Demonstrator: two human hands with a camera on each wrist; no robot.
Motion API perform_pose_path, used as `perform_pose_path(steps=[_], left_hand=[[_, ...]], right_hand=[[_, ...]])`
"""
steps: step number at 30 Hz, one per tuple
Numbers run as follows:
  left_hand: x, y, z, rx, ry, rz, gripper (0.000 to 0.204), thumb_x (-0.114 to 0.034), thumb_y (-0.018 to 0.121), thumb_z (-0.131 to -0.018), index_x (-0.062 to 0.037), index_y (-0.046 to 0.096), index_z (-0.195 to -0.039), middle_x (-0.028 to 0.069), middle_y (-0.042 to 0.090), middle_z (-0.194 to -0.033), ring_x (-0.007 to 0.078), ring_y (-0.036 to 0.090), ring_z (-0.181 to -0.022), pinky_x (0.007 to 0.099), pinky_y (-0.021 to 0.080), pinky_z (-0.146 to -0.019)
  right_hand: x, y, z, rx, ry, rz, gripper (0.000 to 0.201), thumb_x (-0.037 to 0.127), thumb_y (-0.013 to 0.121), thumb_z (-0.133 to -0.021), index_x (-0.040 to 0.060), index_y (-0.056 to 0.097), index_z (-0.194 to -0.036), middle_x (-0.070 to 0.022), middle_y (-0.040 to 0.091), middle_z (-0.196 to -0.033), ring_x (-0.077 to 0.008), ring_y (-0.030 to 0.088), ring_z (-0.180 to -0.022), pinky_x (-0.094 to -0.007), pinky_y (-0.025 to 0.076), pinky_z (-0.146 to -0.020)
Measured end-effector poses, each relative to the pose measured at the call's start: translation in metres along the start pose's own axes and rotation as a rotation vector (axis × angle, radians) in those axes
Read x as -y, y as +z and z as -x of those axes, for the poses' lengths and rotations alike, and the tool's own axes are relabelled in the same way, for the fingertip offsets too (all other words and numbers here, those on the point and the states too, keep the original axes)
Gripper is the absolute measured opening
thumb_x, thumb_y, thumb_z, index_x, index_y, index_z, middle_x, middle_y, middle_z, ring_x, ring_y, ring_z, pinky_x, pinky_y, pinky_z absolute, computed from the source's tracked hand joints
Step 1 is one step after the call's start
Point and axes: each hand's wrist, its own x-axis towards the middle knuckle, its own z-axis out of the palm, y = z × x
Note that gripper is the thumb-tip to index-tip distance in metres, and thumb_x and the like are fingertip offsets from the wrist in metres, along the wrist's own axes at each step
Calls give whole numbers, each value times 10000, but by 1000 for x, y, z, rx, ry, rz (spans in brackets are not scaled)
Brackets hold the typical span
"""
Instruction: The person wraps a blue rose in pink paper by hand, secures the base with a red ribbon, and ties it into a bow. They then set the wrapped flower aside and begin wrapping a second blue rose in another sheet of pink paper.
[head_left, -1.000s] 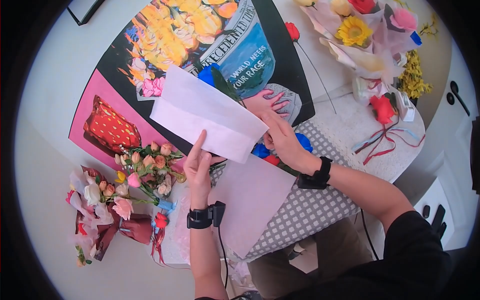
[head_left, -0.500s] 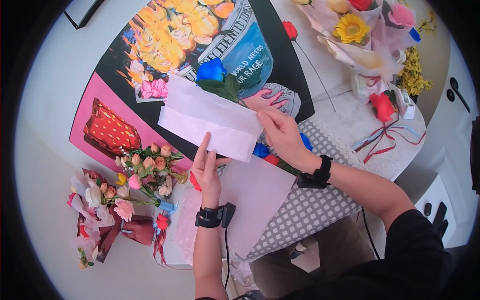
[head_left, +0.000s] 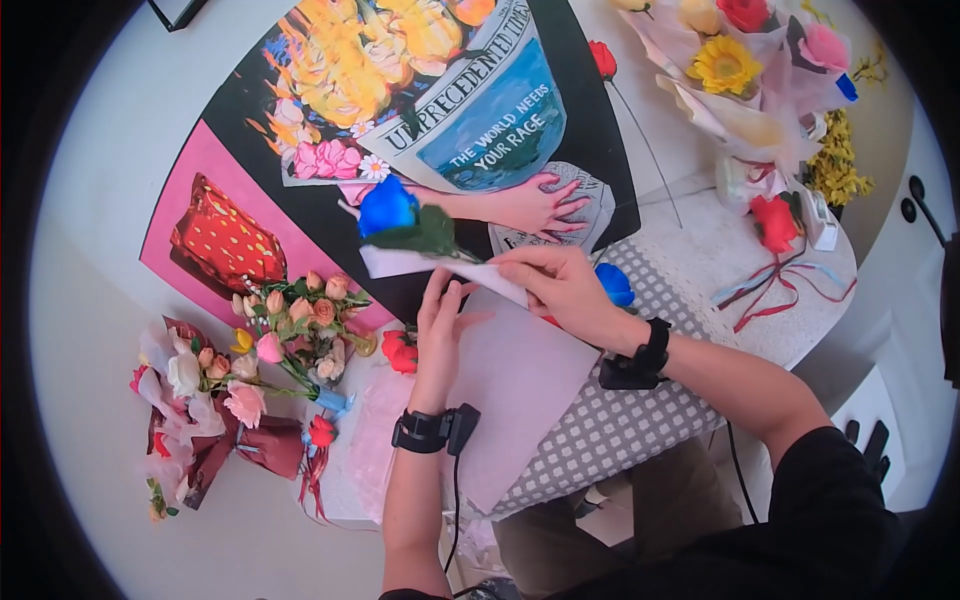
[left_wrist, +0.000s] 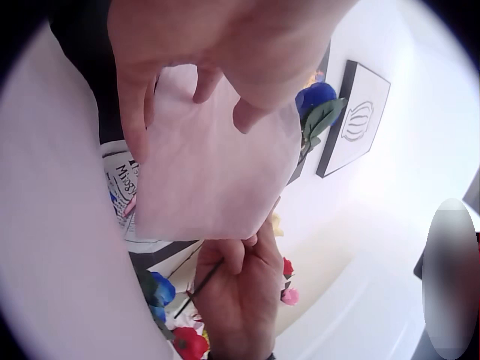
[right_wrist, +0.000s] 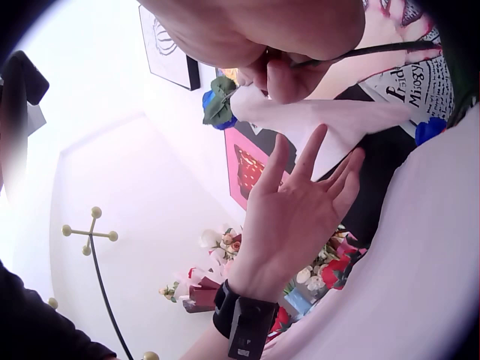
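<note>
A blue artificial rose with green leaves lies along a folded pale pink sheet of wrapping paper, raised above the table. My right hand pinches the paper's near end together with the rose's stem. Below the sheet is my left hand, its fingers extended and fingertips right at the paper's lower edge. The left wrist view shows the broad face of the paper under the left fingers, with the stem sticking out past the right hand.
Another pale pink sheet lies on a grey patterned cushion. More blue and red roses lie close by. Bouquets stand at left and upper right. A large poster covers the back. Ribbons lie at right.
The paper has tilted from showing its broad face to a narrow edge, and the blue rose has come down and into fuller view. The left hand has shifted slightly right and stays below it.
</note>
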Motion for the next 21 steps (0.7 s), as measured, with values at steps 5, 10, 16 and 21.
perform_pose_path(steps=[5,10,16,21], left_hand=[[4,7,4,132,-56,583,573,-524,302,-1100,-99,463,-1449,69,539,-1449,242,492,-1348,455,414,-1093],[1,5,12,173,-112,773,925,-794,299,-966,-65,358,-1533,88,478,-1511,270,462,-1373,463,353,-1137],[0,11,18,291,25,722,871,-674,412,-994,-9,296,-1545,134,439,-1535,256,427,-1403,432,289,-1182],[9,3,39,119,62,76,420,-202,676,-980,21,564,-1317,100,646,-1246,153,625,-1050,315,473,-961]], right_hand=[[-11,5,4,153,48,-34,192,154,652,-1009,9,739,-1101,23,632,-751,-19,495,-583,-182,358,-500],[-19,10,10,145,83,4,157,148,673,-995,13,737,-1041,27,635,-745,-18,505,-574,-184,366,-495],[-20,10,11,103,78,-7,146,143,678,-991,15,739,-1028,26,634,-733,-24,512,-566,-191,370,-488],[-20,12,14,217,79,22,152,131,679,-983,5,739,-1043,13,658,-763,-39,522,-577,-204,396,-509]])
